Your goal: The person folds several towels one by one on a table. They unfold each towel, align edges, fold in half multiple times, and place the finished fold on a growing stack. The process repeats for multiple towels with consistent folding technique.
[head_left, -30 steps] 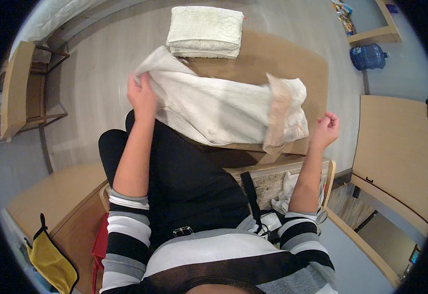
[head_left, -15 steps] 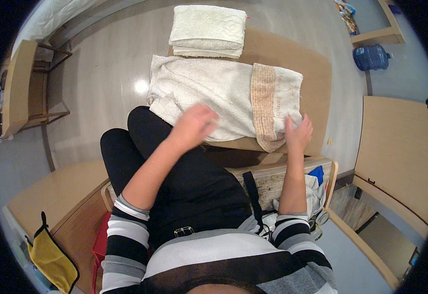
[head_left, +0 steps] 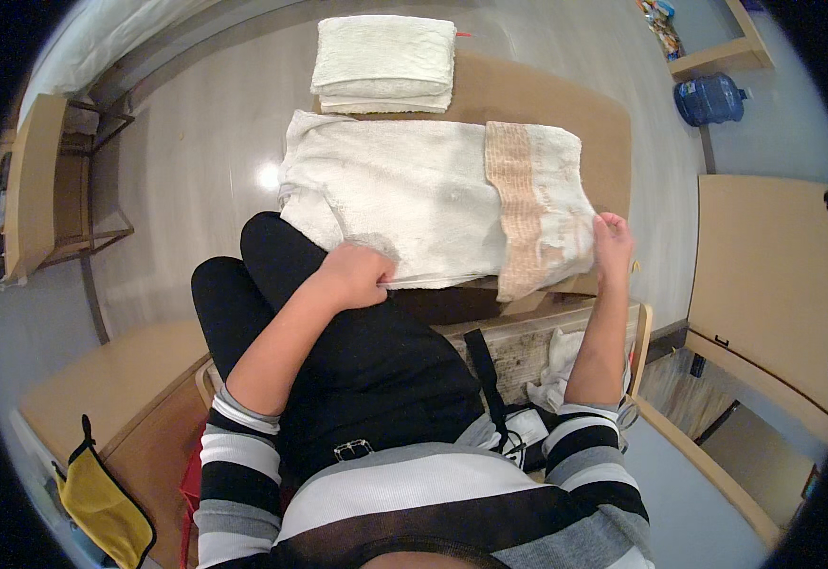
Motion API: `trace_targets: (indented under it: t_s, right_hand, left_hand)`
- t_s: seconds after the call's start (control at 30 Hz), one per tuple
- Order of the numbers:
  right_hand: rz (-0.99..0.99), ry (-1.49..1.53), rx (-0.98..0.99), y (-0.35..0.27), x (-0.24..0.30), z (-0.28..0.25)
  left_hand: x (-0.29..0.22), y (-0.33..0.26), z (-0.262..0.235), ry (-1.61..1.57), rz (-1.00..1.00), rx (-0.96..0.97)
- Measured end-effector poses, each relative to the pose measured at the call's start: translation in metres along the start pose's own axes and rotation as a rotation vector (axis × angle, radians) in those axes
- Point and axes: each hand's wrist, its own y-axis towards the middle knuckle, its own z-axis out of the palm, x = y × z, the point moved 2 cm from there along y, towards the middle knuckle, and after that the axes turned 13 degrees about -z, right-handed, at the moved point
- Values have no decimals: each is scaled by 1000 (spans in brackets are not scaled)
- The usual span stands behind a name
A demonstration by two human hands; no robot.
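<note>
A cream towel [head_left: 433, 194] with a beige woven band lies spread flat across a brown cardboard surface [head_left: 565, 104] — its near edge hangs just over the person's lap. The left hand [head_left: 357, 275] is closed on that near edge at about 7 o'clock of the towel, fingers curled over the cloth. The right hand [head_left: 613, 248] pinches the corner at about 4 o'clock, just beside the band. At 12 o'clock, touching the spread towel's far edge, sits a stack of folded towels [head_left: 385, 62].

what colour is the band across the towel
Tan band on a cream towel, clearest in the head view.
</note>
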Motion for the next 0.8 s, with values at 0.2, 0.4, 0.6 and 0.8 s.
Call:
trace_targets:
  t_s: [0.2, 0.4, 0.6, 0.8]
  right_hand:
    - [130, 85, 123, -35, -18, 2]
    - [82, 70, 411, -68, -26, -14]
    - [249, 129, 197, -73, -47, -23]
    - [93, -684, 298, -79, -50, -24]
  left_hand:
    - [-22, 3, 11, 194, 27, -214]
    - [-51, 27, 40, 299, 199, -255]
    - [-48, 31, 40, 403, 117, -92]
    - [-46, 23, 31, 198, 29, 99]
